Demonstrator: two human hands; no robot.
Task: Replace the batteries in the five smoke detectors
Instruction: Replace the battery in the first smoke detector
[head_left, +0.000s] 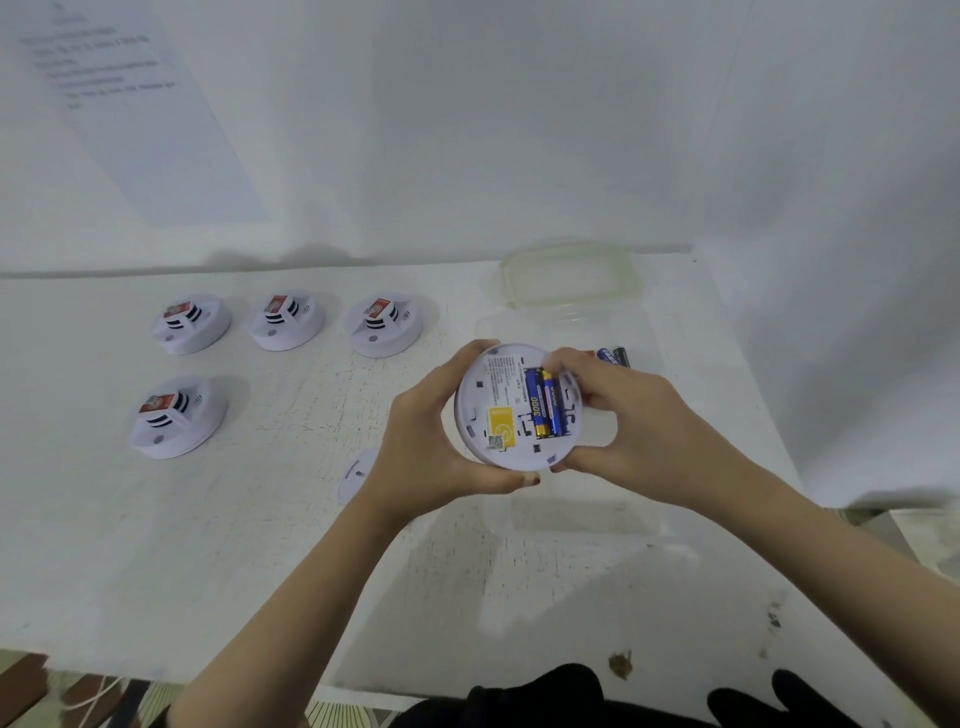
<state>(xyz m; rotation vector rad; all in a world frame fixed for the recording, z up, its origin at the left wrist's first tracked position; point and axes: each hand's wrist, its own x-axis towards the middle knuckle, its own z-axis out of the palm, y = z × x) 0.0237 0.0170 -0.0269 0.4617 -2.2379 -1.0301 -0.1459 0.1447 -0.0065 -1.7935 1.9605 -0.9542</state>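
Note:
I hold a round white smoke detector (493, 410) with its back side up, above the table. My left hand (431, 447) grips its left rim. My right hand (623, 415) grips the right rim, its fingers touching the blue and gold batteries (545, 408) that sit in the open compartment. A yellow sticker and a printed label are on the detector's back. Several other smoke detectors stand face up on the table: three in a row (191, 323) (287, 318) (385, 323) and one nearer (177, 417). A white back cover (356, 474) lies partly hidden behind my left wrist.
A clear plastic box (566, 332) stands behind my hands with loose batteries (613, 356) in it. Its greenish lid (569, 274) lies at the back by the wall. A paper sheet (130, 104) hangs on the wall at left. The white table's (260, 545) right edge runs diagonally.

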